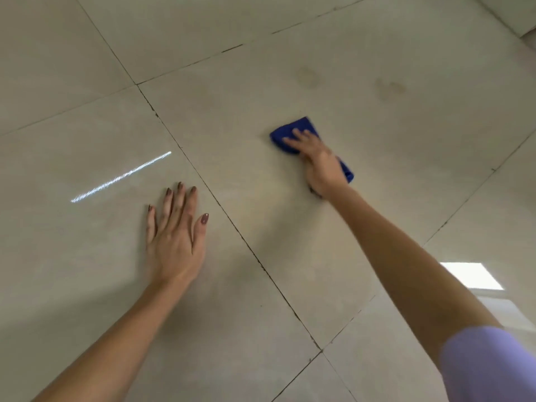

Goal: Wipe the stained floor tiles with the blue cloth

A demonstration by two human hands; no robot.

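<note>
My right hand [316, 162] presses a folded blue cloth [293, 130] flat against a large beige floor tile [261, 184]; the cloth shows beyond the fingertips and behind the wrist. Two faint brownish stains, one stain [307, 76] and another stain [390, 88], lie on the same tile beyond the cloth, apart from it. My left hand [174, 236] rests palm down with fingers spread on the neighbouring tile to the left, holding nothing.
Dark grout lines [229, 219] run diagonally between the glossy tiles. A bright streak of reflected light [121, 177] lies left of my left hand, and a window reflection [472, 275] shows at the right. A pale wall base [519, 15] is at the top right corner.
</note>
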